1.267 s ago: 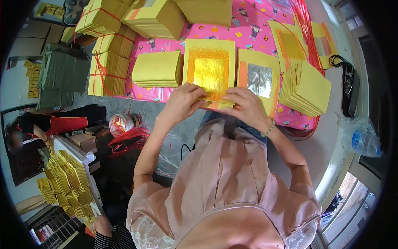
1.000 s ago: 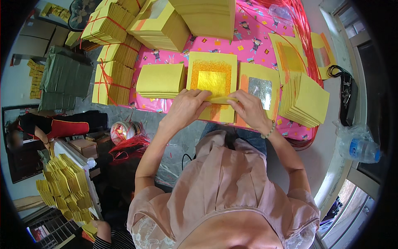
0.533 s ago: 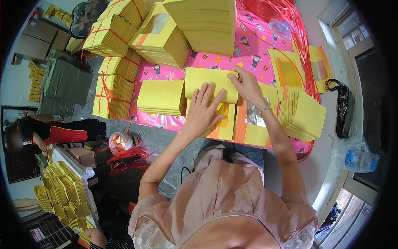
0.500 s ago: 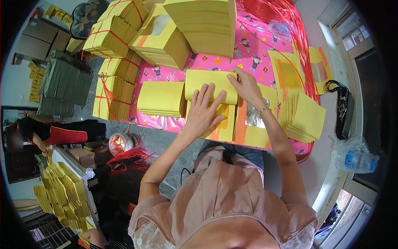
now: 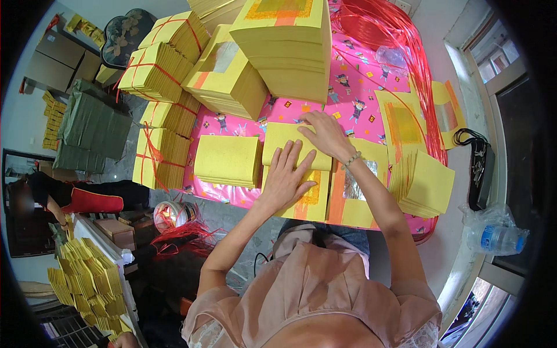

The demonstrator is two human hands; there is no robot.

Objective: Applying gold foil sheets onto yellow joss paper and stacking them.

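Note:
A yellow paper sheet (image 5: pixel 275 142) lies folded over in front of me. My left hand (image 5: pixel 284 180) rests flat on it, fingers spread, the thumb over an orange-patterned yellow sheet (image 5: pixel 313 209) beneath. At the fold's far edge lies my right hand (image 5: pixel 325 136), a beaded bracelet on its wrist; its fingers reach left along the edge, not wrapped round anything. Left of them sits a small pile of folded yellow papers (image 5: pixel 228 159). On the right, partly under my right forearm, are yellow sheets with a silver patch (image 5: pixel 355 182) and an orange band.
Tall yellow paper stacks (image 5: pixel 284 64) stand on the pink patterned tablecloth (image 5: pixel 354 107), beside red-tied bundles (image 5: pixel 154 75). Fanned folded papers (image 5: pixel 426 182) and red strands (image 5: pixel 415 58) lie right. A bagged bottle (image 5: pixel 502 238) is by the window. Another person (image 5: pixel 87 194) works at far left.
My right hand has slid leftward along the fold's far edge, and the folded sheet looks flatter. My left hand stays on the paper. The whole view has shifted slightly.

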